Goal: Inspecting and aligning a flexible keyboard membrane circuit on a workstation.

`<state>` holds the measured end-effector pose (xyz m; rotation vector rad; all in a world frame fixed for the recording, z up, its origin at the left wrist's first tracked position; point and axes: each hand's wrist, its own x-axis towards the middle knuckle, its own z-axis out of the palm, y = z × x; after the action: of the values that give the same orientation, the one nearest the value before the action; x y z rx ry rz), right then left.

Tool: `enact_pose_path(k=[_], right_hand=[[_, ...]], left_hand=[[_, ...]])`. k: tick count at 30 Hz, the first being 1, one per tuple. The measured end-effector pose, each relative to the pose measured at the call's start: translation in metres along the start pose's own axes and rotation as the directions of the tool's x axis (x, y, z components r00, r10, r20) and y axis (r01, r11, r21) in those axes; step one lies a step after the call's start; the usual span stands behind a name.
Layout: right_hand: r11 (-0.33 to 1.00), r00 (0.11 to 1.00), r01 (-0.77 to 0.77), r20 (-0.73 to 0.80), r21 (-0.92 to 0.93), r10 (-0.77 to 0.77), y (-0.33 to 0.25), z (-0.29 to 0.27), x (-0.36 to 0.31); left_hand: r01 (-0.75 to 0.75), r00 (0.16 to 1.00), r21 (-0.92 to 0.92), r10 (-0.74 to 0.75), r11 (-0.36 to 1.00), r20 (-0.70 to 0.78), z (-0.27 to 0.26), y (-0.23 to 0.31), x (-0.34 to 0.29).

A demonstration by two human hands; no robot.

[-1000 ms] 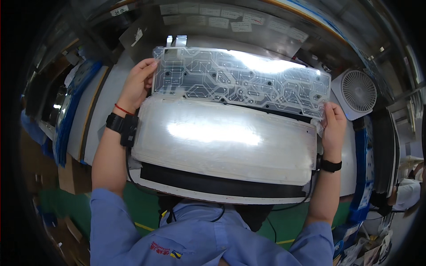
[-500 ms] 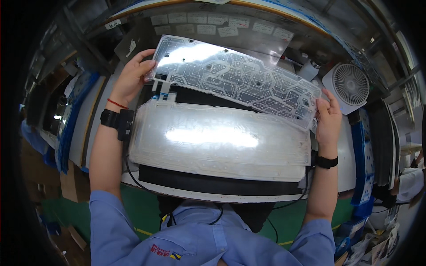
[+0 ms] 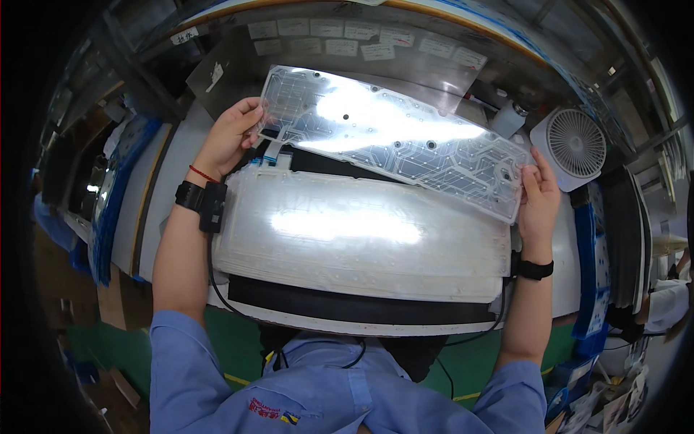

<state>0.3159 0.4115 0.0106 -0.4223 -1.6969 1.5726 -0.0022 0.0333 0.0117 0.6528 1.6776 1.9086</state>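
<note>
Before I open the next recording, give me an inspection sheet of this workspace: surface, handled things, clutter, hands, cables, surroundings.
Surface: white table with a black mat under the stack.
Handled things: one clear sheet with pale lines, slanting down to the right in view, overlapping a stack of clear sheets; contact between them cannot be told.
Clutter: white fan and a bottle at the far right.
Hands: left hand grips the sheet's left end; right hand grips its right end.
Cables: black cable hanging below the left wrist; another below the right.
Surroundings: metal panel with paper labels behind; green floor.
</note>
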Motion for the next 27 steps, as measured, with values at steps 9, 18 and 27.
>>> enact_pose_path(k=[9, 18, 27], right_hand=[[0.926, 0.969, -0.147, 0.139, -0.348, 0.206, -0.003, 0.003, -0.004], [0.866, 0.85, 0.022, 0.466, -0.5, 0.247, -0.011, 0.007, -0.011], [0.882, 0.925, 0.154, 0.378, -0.446, 0.03, -0.006, 0.006, -0.013]], left_hand=[[-0.024, 0.991, -0.148, 0.003, 0.989, -0.137, -0.011, -0.01, 0.003], [0.013, 0.99, -0.089, -0.025, 0.996, -0.136, -0.012, -0.01, -0.001], [0.021, 0.985, -0.108, -0.039, 0.994, -0.167, -0.014, -0.013, 0.0]])
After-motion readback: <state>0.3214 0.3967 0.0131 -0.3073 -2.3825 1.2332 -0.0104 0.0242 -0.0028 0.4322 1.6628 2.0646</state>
